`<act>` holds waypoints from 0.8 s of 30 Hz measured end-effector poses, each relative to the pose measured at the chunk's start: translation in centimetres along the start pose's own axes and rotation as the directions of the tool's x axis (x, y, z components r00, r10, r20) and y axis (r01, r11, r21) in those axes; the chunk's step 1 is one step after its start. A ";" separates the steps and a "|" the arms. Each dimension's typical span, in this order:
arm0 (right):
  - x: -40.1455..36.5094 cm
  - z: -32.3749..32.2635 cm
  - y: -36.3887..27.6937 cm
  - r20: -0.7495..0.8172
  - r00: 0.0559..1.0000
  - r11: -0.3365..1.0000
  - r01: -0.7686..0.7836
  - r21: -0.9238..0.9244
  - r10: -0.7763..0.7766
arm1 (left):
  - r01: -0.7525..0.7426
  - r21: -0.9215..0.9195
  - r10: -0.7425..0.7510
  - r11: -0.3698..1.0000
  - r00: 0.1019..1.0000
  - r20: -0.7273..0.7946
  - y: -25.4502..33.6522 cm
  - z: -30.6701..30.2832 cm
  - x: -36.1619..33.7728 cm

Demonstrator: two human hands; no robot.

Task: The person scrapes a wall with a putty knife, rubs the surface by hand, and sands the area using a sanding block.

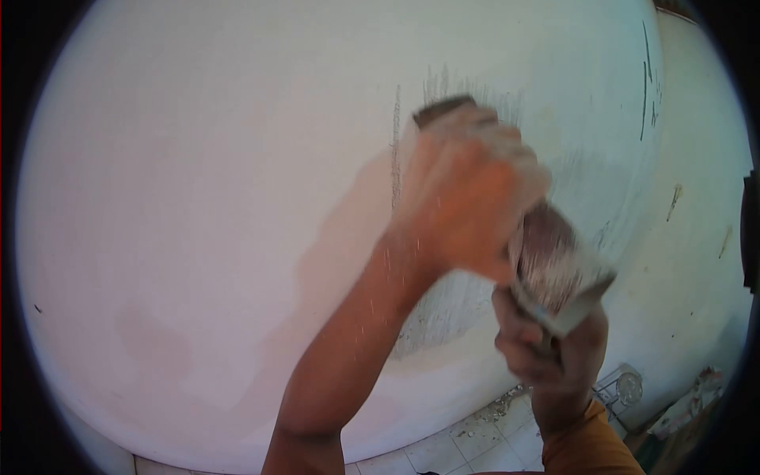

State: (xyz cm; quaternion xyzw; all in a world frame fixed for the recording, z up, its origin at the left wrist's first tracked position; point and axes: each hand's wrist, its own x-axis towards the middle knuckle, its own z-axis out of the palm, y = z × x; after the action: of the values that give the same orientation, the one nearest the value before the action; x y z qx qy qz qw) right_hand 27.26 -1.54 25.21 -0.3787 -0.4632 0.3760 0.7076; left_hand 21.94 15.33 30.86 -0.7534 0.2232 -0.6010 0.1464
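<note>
Block (443, 107) pressed to wall (198, 198) by closed fingers of left hand (467, 190), frame centre; plaster-caked blade (558, 269) gripped by right hand (554, 348)

We face a white wall (198, 198) with a faint pink cast, lit brightly and evenly. Thin grey scratches (507, 95) streak its upper part, and a rough grey patch (443, 317) lies lower down. Dark strokes (647, 79) run near the corner at top right, where a side wall (701, 261) with a few stains (674, 200) meets it. Below we see pale floor tiles (475, 447) with dark joints, crumbs of rubble (499, 408) at the wall's foot, and a clear jar (621, 388) near the corner.
</note>
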 end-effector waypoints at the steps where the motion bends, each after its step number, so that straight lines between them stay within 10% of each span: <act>1: 0.5 -0.8 -0.4 0.066 0.998 0.999 0.019 0.030 -0.021 | 0.008 0.012 -0.008 1.000 1.000 -0.005 -0.3 -0.1 0.7; 12: 0.6 0.0 0.3 0.075 0.995 0.948 -0.087 0.306 0.067 | 0.164 -0.013 -0.162 0.986 0.982 0.097 0.5 -0.7 1.2; 17: -0.4 1.2 -0.8 -0.027 1.000 0.998 0.004 0.066 -0.003 | 0.102 -0.009 -0.101 0.995 0.994 0.040 0.2 -0.5 1.0; 20: 1.3 -0.5 -1.1 0.087 0.992 0.942 -0.117 0.313 0.095 | 0.081 0.009 -0.081 0.997 0.995 0.061 -0.4 -0.1 1.7; 24: -0.2 1.2 -0.3 -0.077 0.996 0.999 -0.046 0.010 0.047 | 0.030 0.021 -0.031 0.999 0.998 0.052 0.0 0.1 0.5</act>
State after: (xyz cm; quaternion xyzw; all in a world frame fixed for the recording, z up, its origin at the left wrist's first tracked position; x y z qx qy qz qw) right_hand 26.18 -1.59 25.73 -0.4008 -0.4249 0.3792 0.7176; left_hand 22.11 15.07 31.28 -0.7708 0.2017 -0.5853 0.1504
